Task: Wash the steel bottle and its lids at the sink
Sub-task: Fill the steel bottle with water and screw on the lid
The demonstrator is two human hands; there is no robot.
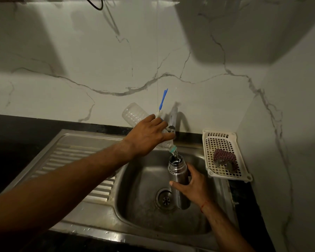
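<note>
The steel bottle [177, 176] stands upright and uncapped inside the sink basin [135, 211], near the drain [165, 198]. My right hand [193, 184] grips its body from the right. My left hand [149, 136] reaches over the basin and holds a clear plastic bottle [134, 113], tilted neck down. That bottle's teal-ringed neck [172, 149] sits just above the steel bottle's mouth, and liquid runs from it into the opening. My left fingertips lie close to the tap [173, 118]. No lids are visible.
A blue-handled bottle brush [163, 99] stands behind my left hand against the marble wall. A white plastic basket [224, 140] with a maroon scrub pad [224, 158] sits on the right corner. The ribbed drainboard [76, 153] lies left of the basin.
</note>
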